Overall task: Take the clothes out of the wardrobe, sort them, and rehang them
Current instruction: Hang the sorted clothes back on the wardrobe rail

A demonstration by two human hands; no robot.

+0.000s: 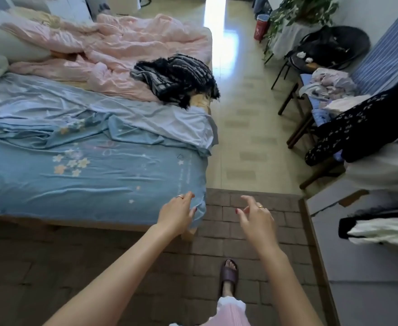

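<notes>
My left hand [176,214] reaches to the near corner of the bed [99,180], fingers touching the blue sheet there, holding nothing I can see. Over the brick-pattern floor beside it hovers my right hand [258,216], fingers spread and empty. A black fringed garment [176,77] lies crumpled at the bed's right edge on a pink quilt [113,50]. At the right, a dark floral garment [358,123] hangs draped, with white cloth [381,165] below it and a black-and-white garment [381,229] lower down. The wardrobe itself is not clearly in view.
A chair [306,114] with a pile of pale clothes [332,83] stands at the right. Behind it are a black bag [329,48], a leafy plant [303,10] and a red bin [261,25]. A tiled aisle [247,128] runs between bed and chair. My slippered foot [228,274] stands below.
</notes>
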